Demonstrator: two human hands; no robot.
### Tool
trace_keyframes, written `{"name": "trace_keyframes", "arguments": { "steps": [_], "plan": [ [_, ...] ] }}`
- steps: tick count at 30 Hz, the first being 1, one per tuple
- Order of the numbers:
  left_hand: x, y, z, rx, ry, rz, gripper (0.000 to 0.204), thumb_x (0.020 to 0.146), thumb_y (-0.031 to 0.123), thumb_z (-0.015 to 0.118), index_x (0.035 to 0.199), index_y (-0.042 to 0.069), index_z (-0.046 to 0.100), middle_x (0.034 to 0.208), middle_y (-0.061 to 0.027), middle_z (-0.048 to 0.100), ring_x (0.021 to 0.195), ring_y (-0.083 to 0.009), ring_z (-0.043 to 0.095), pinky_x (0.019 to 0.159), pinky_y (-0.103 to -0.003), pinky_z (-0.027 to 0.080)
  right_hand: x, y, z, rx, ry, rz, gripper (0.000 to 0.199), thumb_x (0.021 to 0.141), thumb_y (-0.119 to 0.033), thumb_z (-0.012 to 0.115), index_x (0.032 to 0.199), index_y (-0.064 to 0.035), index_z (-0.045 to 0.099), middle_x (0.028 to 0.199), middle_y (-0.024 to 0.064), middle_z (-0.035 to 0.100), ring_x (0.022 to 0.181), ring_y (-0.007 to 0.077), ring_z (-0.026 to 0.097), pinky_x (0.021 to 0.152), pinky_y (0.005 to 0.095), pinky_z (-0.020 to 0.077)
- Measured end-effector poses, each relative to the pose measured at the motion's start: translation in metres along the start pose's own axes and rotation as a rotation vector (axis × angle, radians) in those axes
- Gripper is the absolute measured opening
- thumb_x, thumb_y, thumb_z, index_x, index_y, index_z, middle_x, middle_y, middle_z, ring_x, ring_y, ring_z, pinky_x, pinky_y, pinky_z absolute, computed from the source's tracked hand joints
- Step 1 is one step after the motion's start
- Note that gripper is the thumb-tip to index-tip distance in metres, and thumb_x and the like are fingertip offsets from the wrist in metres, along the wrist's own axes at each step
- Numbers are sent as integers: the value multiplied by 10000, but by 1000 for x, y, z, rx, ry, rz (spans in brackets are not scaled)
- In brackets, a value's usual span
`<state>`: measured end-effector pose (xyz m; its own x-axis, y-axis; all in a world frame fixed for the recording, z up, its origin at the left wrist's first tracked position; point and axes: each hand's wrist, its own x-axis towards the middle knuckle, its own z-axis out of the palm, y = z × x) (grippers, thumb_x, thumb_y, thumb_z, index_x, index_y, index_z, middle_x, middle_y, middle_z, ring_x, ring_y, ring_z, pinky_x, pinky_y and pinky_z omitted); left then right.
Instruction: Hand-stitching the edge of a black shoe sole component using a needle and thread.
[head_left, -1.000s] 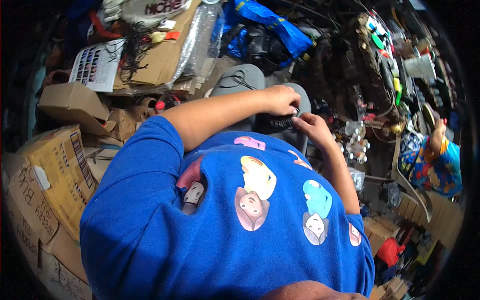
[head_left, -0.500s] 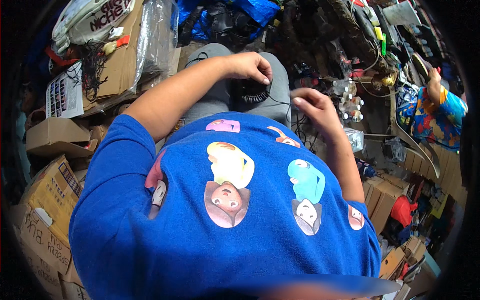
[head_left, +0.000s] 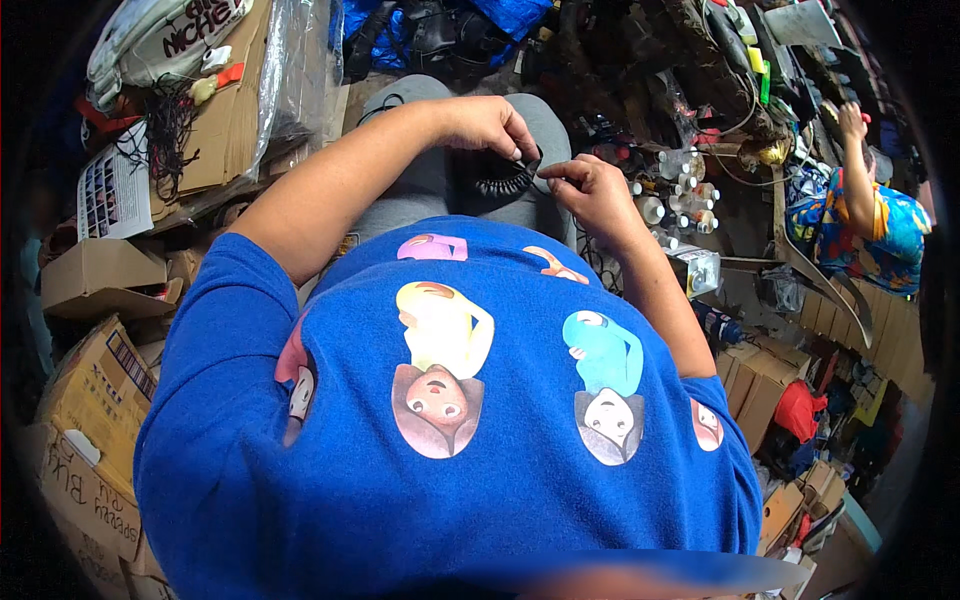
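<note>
Over the lap, in grey trousers, the right hand [head_left: 592, 190] pinched one end of a black coiled cord [head_left: 503, 183] between thumb and forefinger. The left hand [head_left: 487, 124] curled its fingers closed around the other end. Beyond lay cardboard boxes [head_left: 90, 275] and small white bottles [head_left: 672, 195].

The left hand [head_left: 485, 125] covers part of the black coiled cord [head_left: 503, 183]; what the right hand [head_left: 590, 190] pinches is too small to tell.

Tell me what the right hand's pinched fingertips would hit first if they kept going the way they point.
Likely the black coiled part on the lap, held by the left hand; the right hand points leftward at it. Depth is unclear.
</note>
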<state>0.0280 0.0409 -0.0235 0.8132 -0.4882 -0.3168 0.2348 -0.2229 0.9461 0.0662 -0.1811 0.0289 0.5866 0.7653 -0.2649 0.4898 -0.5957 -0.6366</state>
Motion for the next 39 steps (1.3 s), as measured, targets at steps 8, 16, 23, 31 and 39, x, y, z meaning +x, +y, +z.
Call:
{"name": "trace_keyframes", "arguments": {
  "steps": [8,16,23,31,39],
  "plan": [
    [5,5,0,21,4,10,258,798,56,611,1047,15,663,968,-63,678,902,-127,601,865,-266,445,-7,0,17,4,180,9,205,721,-130,646,921,-102,685,736,112,582,693,262,594,644,354,467],
    [13,-3,3,17,55,80,223,798,62,623,1010,12,671,949,-67,680,891,-125,602,859,-272,449,-8,3,32,-271,384,-210,132,714,-121,656,845,-110,645,730,76,584,708,275,577,659,377,427],
    [11,-5,7,-52,57,69,200,791,60,629,978,12,679,929,-67,683,889,-129,606,857,-271,446,-8,9,27,-231,305,-224,134,736,-133,657,869,-143,670,739,70,584,725,279,573,675,367,432],
    [20,-6,8,172,113,136,208,794,75,635,990,12,666,937,-76,682,902,-144,615,836,-286,467,8,39,22,214,74,-22,187,805,-122,647,988,-115,687,795,40,562,769,164,574,750,273,440],
    [22,-11,3,189,56,176,235,763,55,665,995,22,667,942,-83,668,888,-158,616,825,-288,473,15,56,22,833,-153,225,187,848,-147,622,998,-40,654,906,-15,595,882,89,525,834,229,383]
  ]
}}
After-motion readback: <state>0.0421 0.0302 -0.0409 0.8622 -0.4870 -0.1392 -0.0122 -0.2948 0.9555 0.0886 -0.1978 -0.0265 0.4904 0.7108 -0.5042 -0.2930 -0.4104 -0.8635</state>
